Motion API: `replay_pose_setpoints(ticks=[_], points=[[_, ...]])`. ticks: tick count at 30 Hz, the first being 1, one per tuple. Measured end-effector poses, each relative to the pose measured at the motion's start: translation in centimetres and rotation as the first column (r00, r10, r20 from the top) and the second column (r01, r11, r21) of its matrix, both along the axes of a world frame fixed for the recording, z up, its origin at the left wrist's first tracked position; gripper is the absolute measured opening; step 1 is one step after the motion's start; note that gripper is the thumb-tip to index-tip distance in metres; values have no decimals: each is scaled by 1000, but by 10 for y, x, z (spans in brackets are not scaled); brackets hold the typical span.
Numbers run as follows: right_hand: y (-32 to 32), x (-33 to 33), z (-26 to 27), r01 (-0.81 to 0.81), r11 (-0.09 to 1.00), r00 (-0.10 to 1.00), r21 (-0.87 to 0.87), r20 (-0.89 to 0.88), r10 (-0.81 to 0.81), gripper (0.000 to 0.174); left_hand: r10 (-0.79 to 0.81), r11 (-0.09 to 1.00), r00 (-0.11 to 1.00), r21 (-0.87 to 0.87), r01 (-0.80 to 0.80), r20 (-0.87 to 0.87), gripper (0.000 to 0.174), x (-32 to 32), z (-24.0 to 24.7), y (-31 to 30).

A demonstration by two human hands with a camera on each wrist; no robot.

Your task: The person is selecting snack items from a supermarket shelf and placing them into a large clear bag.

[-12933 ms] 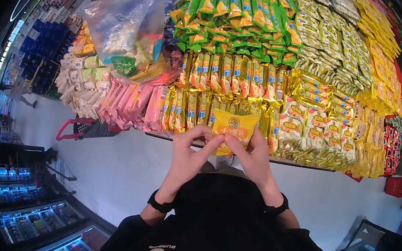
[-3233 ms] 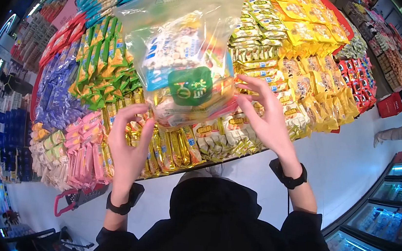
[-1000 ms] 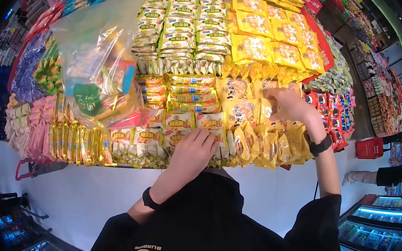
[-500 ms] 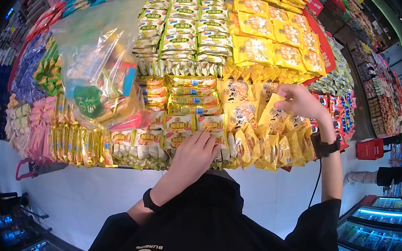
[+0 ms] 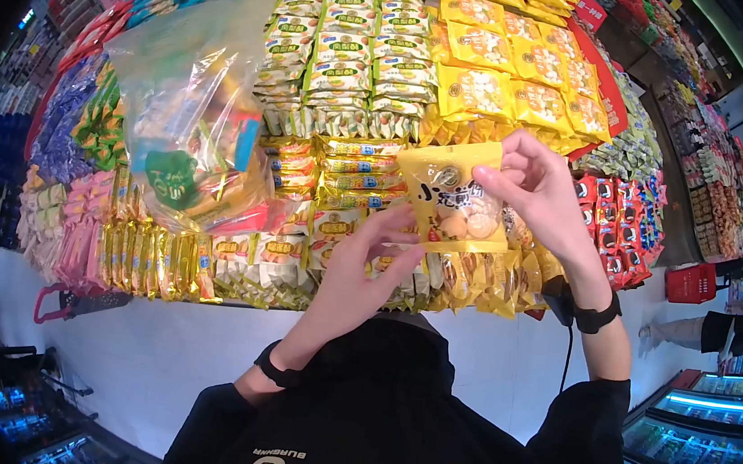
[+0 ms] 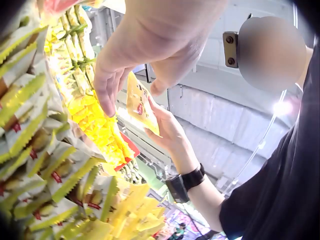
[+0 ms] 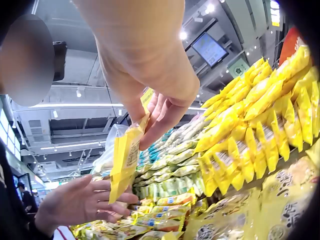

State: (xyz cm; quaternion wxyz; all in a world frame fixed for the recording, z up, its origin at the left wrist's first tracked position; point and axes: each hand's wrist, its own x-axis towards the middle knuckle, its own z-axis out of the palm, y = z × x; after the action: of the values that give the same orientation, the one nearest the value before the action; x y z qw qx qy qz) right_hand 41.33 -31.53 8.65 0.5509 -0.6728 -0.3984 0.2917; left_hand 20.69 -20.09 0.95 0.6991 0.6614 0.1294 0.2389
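A yellow cookie packet (image 5: 460, 210), round cookies pictured on its front, is held up above the snack display. My right hand (image 5: 538, 195) pinches its upper right corner between thumb and fingers. Seen edge-on in the right wrist view, the same packet (image 7: 124, 162) hangs from the fingertips. My left hand (image 5: 358, 271) is at the packet's lower left, fingers loosely spread and thumb apart. In the right wrist view this left hand (image 7: 82, 202) shows an open palm beside the packet. Matching yellow packets (image 5: 498, 281) stand below in the display.
A clear plastic bag (image 5: 193, 77) of assorted snacks lies on the left of the pile. White-green packets (image 5: 345, 48), gold bars (image 5: 151, 259), yellow bags (image 5: 477, 94) and red packets (image 5: 612, 230) surround the hands. A red basket (image 5: 690, 284) and another person stand at right.
My right hand has reached into the yellow packets, pulled one out and brought it left, up before me. My left hand has lifted off the white packets toward it. Earlier, both hands were by the plastic bag.
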Motion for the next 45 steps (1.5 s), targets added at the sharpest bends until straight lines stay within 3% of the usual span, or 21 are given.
replay_pose_setpoints(ticks=[1,4,5,9,12,25,31,39,42,45], points=[[3,-6,-3,0,1000,999,10,-40,1,17,-31,989,998,-142,37,47,33,0,-2,0],[7,-24,-10,-15,1000,977,-24,-215,9,16,-85,946,995,-316,67,-43,33,-5,6,8],[7,-31,-10,-50,999,956,-14,-288,44,21,-15,940,998,-342,-6,-58,29,-5,8,7],[4,-57,-13,-191,980,932,-57,-323,163,35,50,946,998,-320,-55,-23,21,-9,6,16],[2,-75,-25,-150,988,895,-44,-431,116,38,98,955,995,-282,-93,5,19,-13,2,21],[6,-86,-23,-106,992,915,-64,-398,72,38,180,947,983,-274,-165,33,12,-20,-3,26],[4,-94,-38,-51,997,932,62,-355,69,34,292,924,956,-267,-275,26,14,-27,2,26],[4,-112,-50,146,981,905,132,-418,-78,29,352,904,936,-267,-335,18,19,-23,-2,27],[6,-115,-52,153,976,902,154,-425,-74,28,353,921,935,-164,-352,-26,21,-21,7,30],[7,-115,-55,135,977,894,164,-445,-49,29,354,935,935,-52,-352,36,20,-16,11,34]])
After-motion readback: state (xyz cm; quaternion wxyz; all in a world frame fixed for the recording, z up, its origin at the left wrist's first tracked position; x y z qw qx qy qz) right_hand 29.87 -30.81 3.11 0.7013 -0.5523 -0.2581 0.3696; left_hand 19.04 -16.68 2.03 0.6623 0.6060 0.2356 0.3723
